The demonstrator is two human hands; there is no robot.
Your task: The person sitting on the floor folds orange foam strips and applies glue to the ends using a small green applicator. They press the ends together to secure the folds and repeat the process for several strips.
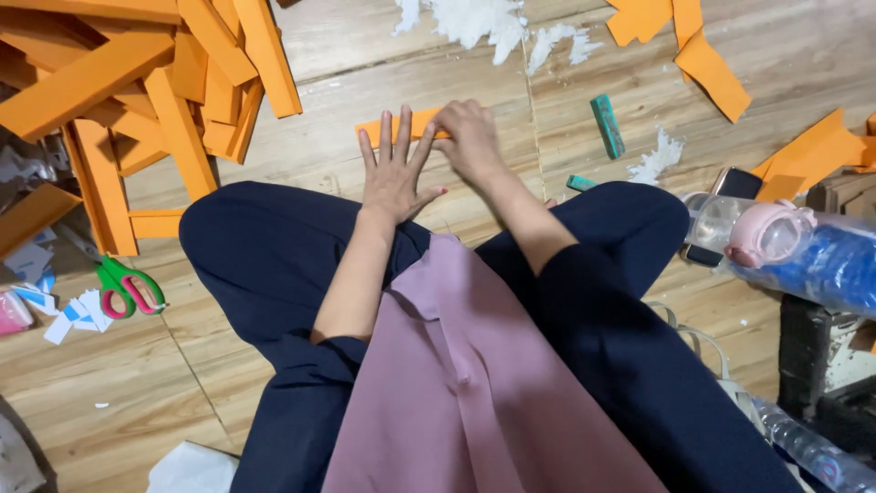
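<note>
I sit cross-legged on a wooden floor. An orange paper strip (376, 130) lies flat in front of my knees. My left hand (392, 172) rests on it with fingers spread and palm down. My right hand (470, 139) presses the strip's right end with bent fingers; most of the strip is hidden under both hands.
A pile of orange paper strips (137, 82) covers the floor at far left, more orange pieces (707, 55) at far right. Green-handled scissors (128, 288) lie left. A teal eraser-like block (607, 126), white scraps (474, 18), a phone (735, 183) and a pink-capped bottle (776, 239) sit right.
</note>
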